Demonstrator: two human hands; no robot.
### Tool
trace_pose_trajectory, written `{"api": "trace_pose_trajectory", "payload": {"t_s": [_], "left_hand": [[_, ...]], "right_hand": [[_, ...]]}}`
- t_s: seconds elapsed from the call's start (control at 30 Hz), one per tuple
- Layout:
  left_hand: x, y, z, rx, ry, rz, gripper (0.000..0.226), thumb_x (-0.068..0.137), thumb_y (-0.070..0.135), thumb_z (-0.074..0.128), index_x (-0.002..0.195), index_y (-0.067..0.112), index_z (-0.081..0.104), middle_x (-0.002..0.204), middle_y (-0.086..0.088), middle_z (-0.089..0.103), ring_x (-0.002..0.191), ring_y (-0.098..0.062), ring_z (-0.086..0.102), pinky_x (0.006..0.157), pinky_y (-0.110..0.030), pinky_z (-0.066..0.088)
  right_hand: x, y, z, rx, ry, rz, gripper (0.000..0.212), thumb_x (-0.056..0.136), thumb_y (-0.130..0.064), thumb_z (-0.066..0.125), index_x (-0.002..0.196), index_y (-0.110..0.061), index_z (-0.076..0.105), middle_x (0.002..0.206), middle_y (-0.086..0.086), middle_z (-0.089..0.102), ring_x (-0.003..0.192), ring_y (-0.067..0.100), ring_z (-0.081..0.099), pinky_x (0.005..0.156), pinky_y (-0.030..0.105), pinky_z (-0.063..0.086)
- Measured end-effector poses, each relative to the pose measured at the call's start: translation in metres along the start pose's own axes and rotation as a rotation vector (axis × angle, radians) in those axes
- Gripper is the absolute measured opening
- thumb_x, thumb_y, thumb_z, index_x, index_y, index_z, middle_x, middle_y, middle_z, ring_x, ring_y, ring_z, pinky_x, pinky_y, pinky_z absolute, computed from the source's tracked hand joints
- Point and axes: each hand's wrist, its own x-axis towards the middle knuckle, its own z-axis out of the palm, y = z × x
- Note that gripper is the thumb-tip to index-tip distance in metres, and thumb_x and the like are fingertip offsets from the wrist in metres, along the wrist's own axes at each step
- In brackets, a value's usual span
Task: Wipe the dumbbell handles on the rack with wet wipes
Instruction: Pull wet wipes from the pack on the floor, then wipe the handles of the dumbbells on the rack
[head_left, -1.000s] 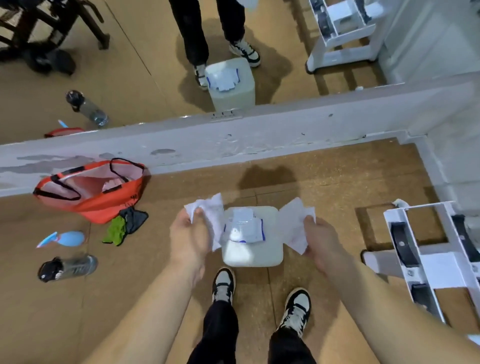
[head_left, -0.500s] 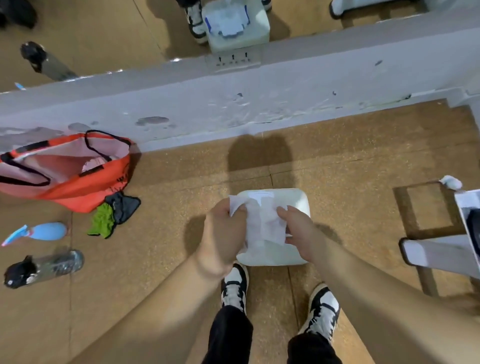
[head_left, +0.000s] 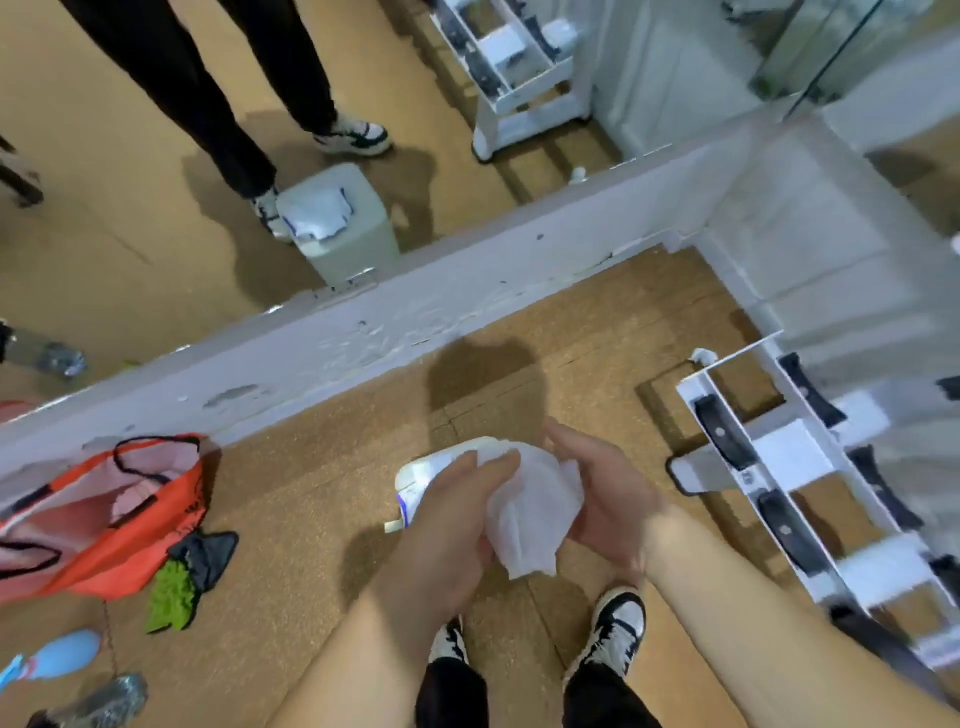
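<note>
A bunched white wet wipe sits between both of my hands at the centre of the view. My left hand grips its left side with the fingers curled over it. My right hand cups its right side. Beneath them stands a white bin with a blue-edged wipe pack on top, mostly hidden by my hands. The white dumbbell rack stands to the right, with black dumbbell ends in its slots; no dumbbell handle shows.
A wall mirror above a white baseboard reflects my legs, the bin and the rack. At the left lie an orange bag, a green and dark cloth, a blue spray bottle and a water bottle.
The wipe that I held spread out between both hands is now bunched into a wad between them. The view has swung right, bringing the rack into sight.
</note>
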Motion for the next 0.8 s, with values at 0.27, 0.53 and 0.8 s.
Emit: {"api": "trace_pose_trajectory", "payload": {"t_s": [0.27,0.53,0.8], "left_hand": [[-0.095,0.02,0.195,0.278,-0.253,0.085,0.04,0.09,0.028,0.071,0.119,0.001,0.072,0.116,-0.018,0.076,0.114,-0.033,0.071,0.104,-0.047,0.052],[-0.13,-0.03,0.407,0.383,-0.312,0.084,0.051,0.102,0.048,0.058,0.113,0.0,0.073,0.111,-0.019,0.076,0.106,-0.036,0.074,0.1,-0.054,0.054],[-0.105,-0.039,0.524,0.245,-0.418,0.1,0.067,0.067,0.037,0.083,0.121,0.0,0.068,0.122,-0.029,0.068,0.112,-0.045,0.066,0.097,-0.052,0.051]], "right_hand": [[-0.212,-0.081,-0.082,-0.069,0.313,-0.437,0.011,0.096,-0.02,0.072,0.089,-0.015,0.067,0.091,0.012,0.069,0.081,0.022,0.067,0.071,0.033,0.054],[-0.378,-0.119,-0.213,0.155,0.44,-0.612,0.012,0.099,-0.022,0.071,0.102,-0.011,0.071,0.091,0.013,0.073,0.078,0.022,0.072,0.069,0.033,0.058],[-0.427,-0.159,-0.286,0.344,0.511,-0.612,0.019,0.097,-0.031,0.073,0.107,-0.015,0.068,0.095,0.011,0.074,0.08,0.026,0.069,0.067,0.035,0.058]]}}
